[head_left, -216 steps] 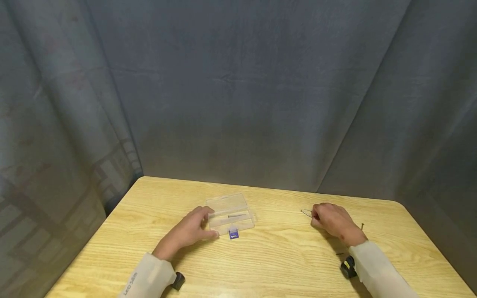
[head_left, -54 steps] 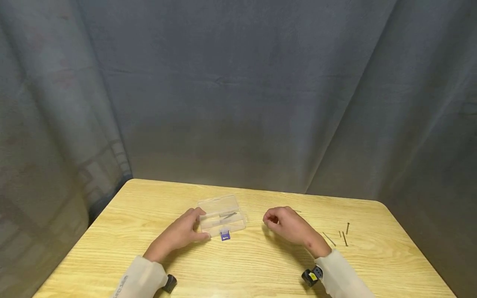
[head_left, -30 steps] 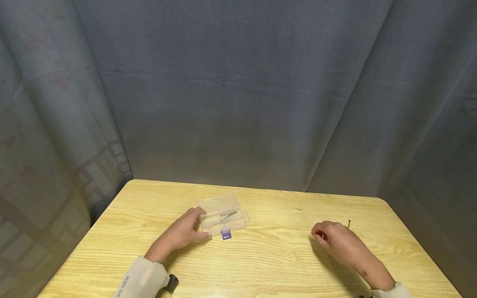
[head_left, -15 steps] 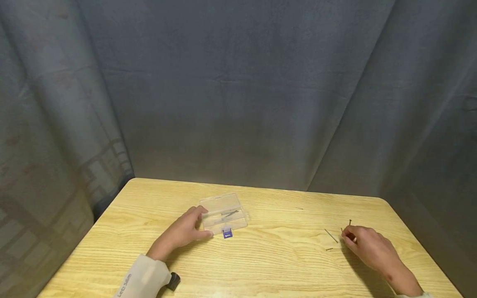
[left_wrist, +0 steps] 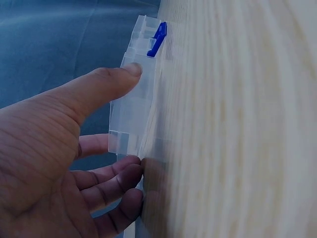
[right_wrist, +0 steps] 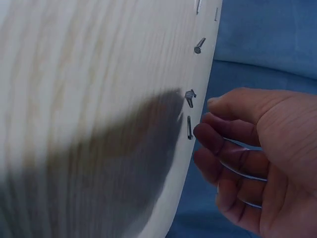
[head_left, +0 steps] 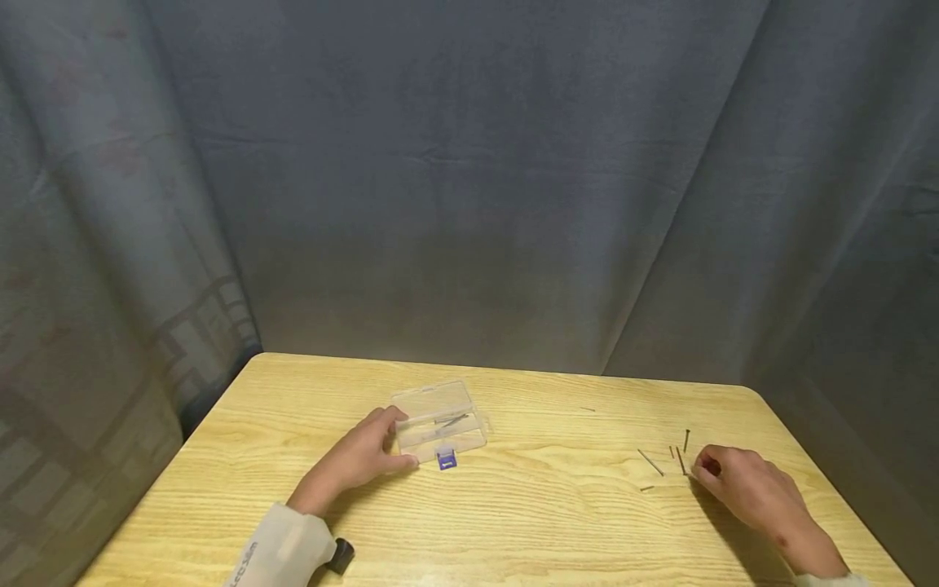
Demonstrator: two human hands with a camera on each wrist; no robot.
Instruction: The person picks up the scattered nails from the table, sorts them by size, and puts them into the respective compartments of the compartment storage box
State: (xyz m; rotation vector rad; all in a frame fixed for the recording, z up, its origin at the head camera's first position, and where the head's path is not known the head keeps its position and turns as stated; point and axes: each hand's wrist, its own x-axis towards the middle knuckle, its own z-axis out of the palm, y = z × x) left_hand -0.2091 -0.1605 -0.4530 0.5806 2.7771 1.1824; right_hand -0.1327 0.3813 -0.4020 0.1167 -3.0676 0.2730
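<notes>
A dark nail (head_left: 681, 461) lies on the table (head_left: 528, 514) toward its right edge, just beside the fingertips of the right hand (head_left: 756, 493); contact cannot be confirmed. The fingers of this hand are loosely bent, thumb and fingertips slightly apart, with nothing seen between them. Four more lie about that nail or past it: a small nail (head_left: 671, 452) close on the side of the left edge, a headed nail (head_left: 686, 440) toward the far edge, a long slanted nail (head_left: 650, 462) further toward the left edge, and a short nail (head_left: 646, 488) nearer the near edge. A thin nail (head_left: 588, 409) lies well apart from these, closer to the far edge. The clear plastic box (head_left: 469, 442) sits left of the table's middle, its lid (head_left: 431, 399) folded back toward the far edge and its blue latch (head_left: 447, 460) facing the near edge. Overlapping nails (head_left: 451, 421) rest inside; their number cannot be determined. The left hand (head_left: 359, 452) grips the box at its end nearest the left edge, between thumb and fingers. The left sleeve (head_left: 282, 546) is pale with dark lettering; a black device (head_left: 341, 556) shows at that wrist. A grey curtain (head_left: 469, 204) hangs beyond the far edge.
</notes>
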